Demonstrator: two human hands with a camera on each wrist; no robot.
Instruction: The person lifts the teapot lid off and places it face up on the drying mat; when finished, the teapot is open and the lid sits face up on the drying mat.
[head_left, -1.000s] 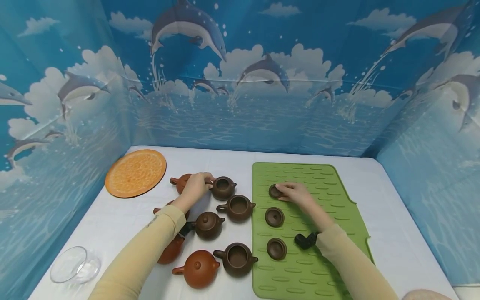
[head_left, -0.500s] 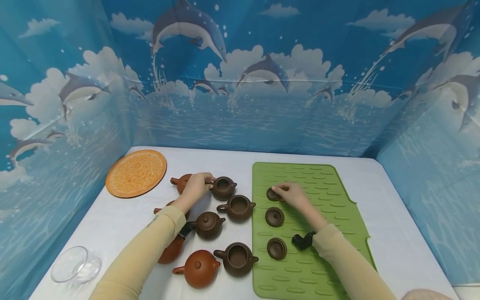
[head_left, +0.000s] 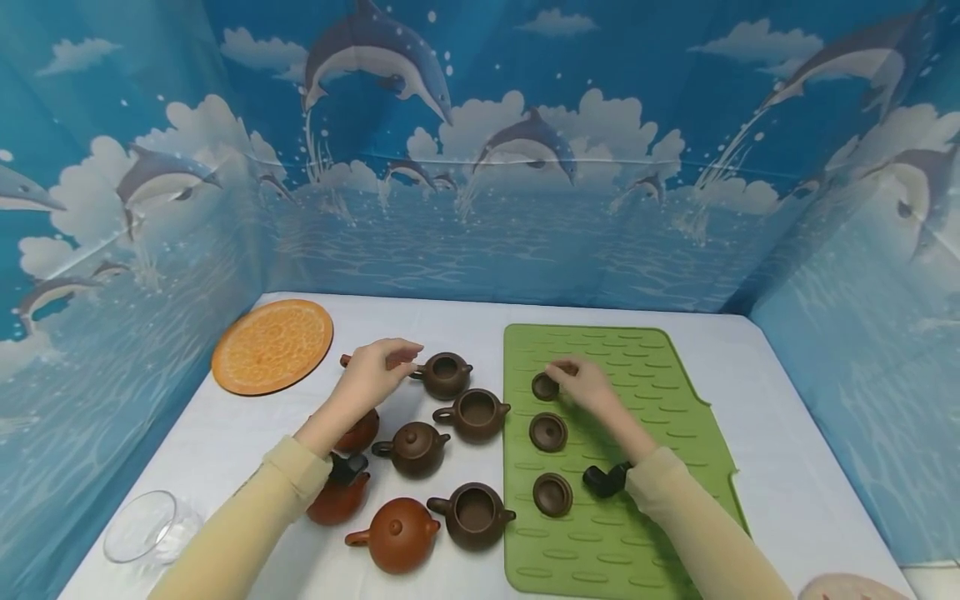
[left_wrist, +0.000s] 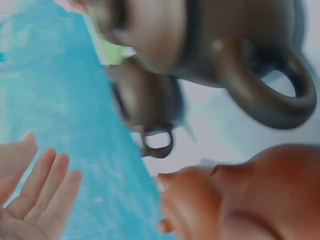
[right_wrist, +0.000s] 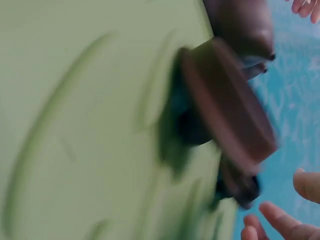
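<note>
Lid (head_left: 545,386): saw it upturned just past the fingertips of the right hand (head_left: 588,387), parted and clear of it; saw dark teapot (head_left: 446,387) just beyond the left hand (head_left: 372,369), fingers relaxed

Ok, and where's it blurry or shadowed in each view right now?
Head view: mostly sharp, with soft shadows on the white table; left wrist view: the nearest dark brown teapot looks soft and is cut off at the top edge; right wrist view: smeared, perhaps by motion, across the brown teapot lid and green mat, with dark shadow beneath the lid.
</note>
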